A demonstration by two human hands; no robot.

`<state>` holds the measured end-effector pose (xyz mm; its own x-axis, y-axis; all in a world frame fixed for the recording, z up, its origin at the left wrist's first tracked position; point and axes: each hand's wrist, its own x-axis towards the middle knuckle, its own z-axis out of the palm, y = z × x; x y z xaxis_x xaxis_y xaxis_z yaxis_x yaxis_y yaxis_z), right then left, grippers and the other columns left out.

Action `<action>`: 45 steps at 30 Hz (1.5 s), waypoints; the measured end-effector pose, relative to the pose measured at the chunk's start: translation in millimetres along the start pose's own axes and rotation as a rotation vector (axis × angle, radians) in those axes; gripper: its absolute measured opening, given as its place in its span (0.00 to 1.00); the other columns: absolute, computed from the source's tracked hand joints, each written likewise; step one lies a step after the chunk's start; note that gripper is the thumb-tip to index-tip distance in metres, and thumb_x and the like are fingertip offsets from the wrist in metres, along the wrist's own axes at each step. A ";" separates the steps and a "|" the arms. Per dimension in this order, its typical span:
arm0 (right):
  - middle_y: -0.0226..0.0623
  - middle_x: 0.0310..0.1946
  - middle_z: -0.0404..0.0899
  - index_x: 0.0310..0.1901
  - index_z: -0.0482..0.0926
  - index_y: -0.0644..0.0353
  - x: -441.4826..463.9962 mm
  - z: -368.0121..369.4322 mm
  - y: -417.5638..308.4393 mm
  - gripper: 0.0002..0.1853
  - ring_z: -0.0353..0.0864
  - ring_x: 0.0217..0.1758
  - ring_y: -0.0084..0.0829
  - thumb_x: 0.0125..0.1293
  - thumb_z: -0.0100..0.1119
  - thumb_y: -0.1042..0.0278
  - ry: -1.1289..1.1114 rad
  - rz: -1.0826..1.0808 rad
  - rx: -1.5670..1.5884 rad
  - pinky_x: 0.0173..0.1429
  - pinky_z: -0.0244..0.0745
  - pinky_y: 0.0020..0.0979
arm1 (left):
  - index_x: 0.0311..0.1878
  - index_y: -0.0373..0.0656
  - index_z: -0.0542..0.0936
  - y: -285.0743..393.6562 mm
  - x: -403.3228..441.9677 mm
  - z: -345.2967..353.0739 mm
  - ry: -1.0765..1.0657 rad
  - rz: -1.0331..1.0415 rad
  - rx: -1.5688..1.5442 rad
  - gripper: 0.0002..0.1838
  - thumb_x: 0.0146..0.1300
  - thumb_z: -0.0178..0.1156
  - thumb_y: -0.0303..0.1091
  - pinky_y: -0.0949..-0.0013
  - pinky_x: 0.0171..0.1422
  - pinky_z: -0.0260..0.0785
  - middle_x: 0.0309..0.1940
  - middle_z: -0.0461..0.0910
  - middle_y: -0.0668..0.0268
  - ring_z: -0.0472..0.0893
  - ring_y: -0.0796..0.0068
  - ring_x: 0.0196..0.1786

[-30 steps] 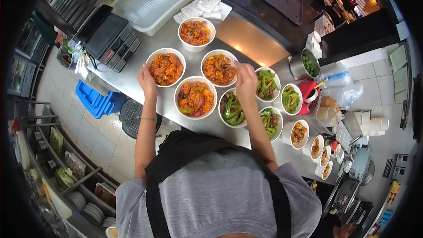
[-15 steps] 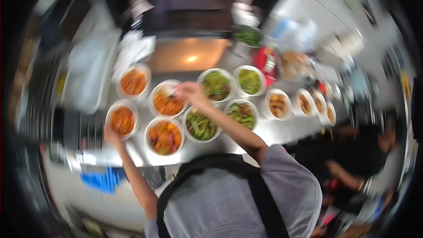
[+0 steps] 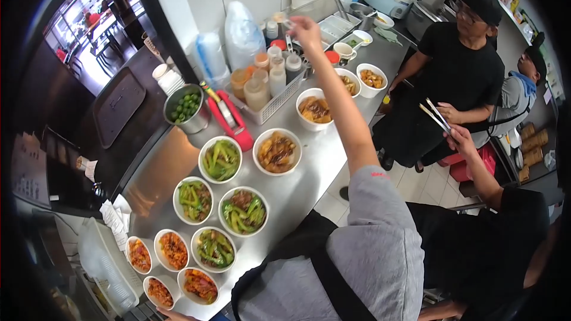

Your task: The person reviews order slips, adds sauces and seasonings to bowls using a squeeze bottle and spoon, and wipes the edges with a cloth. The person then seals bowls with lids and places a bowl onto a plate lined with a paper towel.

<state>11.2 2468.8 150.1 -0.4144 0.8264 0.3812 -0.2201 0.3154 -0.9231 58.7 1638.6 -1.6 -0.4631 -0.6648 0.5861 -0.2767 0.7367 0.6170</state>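
Observation:
My right hand point(image 3: 304, 31) is stretched out over the far end of the bottle basket. Its fingers are pinched together around something small and pale that I cannot make out. At the bottom edge, my left hand point(image 3: 172, 315) shows only in part beside a white bowl of orange-red food point(image 3: 160, 293); its fingers are mostly hidden. More bowls of orange-red food point(image 3: 199, 285) stand there. Several bowls of sliced green vegetables with meat point(image 3: 244, 211) fill the middle of the counter. Bowls of brown saucy chunks point(image 3: 277, 151) continue to the right, beneath my right arm.
A white basket point(image 3: 267, 110) carries sauce bottles point(image 3: 257, 92). Near it are a red tape dispenser point(image 3: 229, 116) and a metal pot of green fruit point(image 3: 185, 107). Co-workers stand at the right; one hand point(image 3: 461, 139) holds tongs or chopsticks point(image 3: 437, 116). A plastic bin point(image 3: 107, 261) stands left.
The view has turned right. My right hand has gone from above a bowl of orange food to the bottle basket. My left hand remains near an orange-food bowl.

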 end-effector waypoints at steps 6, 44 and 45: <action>0.54 0.34 0.79 0.34 0.82 0.57 131.9 -94.5 180.8 0.08 0.80 0.41 0.46 0.52 0.56 0.71 0.199 -0.005 -0.837 0.47 0.72 0.40 | 0.64 0.46 0.61 39.4 -37.9 -2.8 -0.066 -0.046 -0.048 0.39 0.54 0.58 0.59 0.47 0.59 0.57 0.58 0.59 0.39 0.57 0.43 0.62; 0.46 0.37 0.79 0.50 0.67 0.62 -325.3 152.8 -109.3 0.34 0.80 0.39 0.39 0.45 0.70 0.51 -1.135 -0.361 -0.130 0.44 0.73 0.34 | 0.62 0.37 0.61 32.6 -31.2 -24.8 -0.216 -0.024 -0.241 0.30 0.60 0.57 0.40 0.59 0.66 0.48 0.61 0.56 0.49 0.56 0.53 0.64; 0.48 0.40 0.77 0.49 0.67 0.62 -339.1 172.8 -109.6 0.33 0.78 0.42 0.39 0.46 0.70 0.52 -1.161 -0.355 -0.047 0.46 0.72 0.34 | 0.63 0.37 0.61 18.5 -26.0 -23.5 -0.250 -0.154 -0.247 0.30 0.60 0.57 0.41 0.58 0.66 0.48 0.62 0.56 0.48 0.57 0.53 0.64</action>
<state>23.3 2073.4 130.8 -0.8870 -0.2114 0.4105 -0.4603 0.4757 -0.7496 85.4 1666.6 7.0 -0.6318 -0.6920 0.3493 -0.1622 0.5587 0.8134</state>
